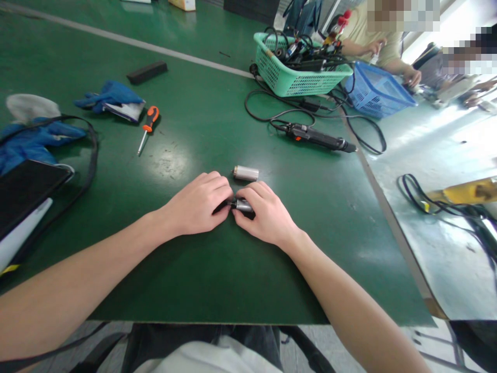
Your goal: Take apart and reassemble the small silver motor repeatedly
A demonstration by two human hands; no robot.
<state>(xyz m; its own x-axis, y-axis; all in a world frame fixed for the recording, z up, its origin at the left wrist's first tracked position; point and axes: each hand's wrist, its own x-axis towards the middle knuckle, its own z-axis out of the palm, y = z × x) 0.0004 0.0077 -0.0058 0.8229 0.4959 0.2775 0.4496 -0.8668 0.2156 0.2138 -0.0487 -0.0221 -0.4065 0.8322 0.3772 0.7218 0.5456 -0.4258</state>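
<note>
My right hand [266, 213] is closed round a small silver metal cylinder [244, 205], which lies sideways between thumb and fingers. Right beside it, my left hand [207, 204] is pinched at the cylinder's dark left end. What its fingertips grip there is hidden and too small to name. A second silver cylinder [246, 173], with a brass-coloured left end, rests on the green tabletop [209, 280] just beyond my hands.
An orange-handled screwdriver [151, 119], blue gloves [111, 95] and a black bar [147, 72] lie to the left, near a dark tablet-like slab [31, 191]. Rightward are a corded power screwdriver [318, 137], a green basket [295, 83] and a blue basket [380, 93]. A person sits beyond.
</note>
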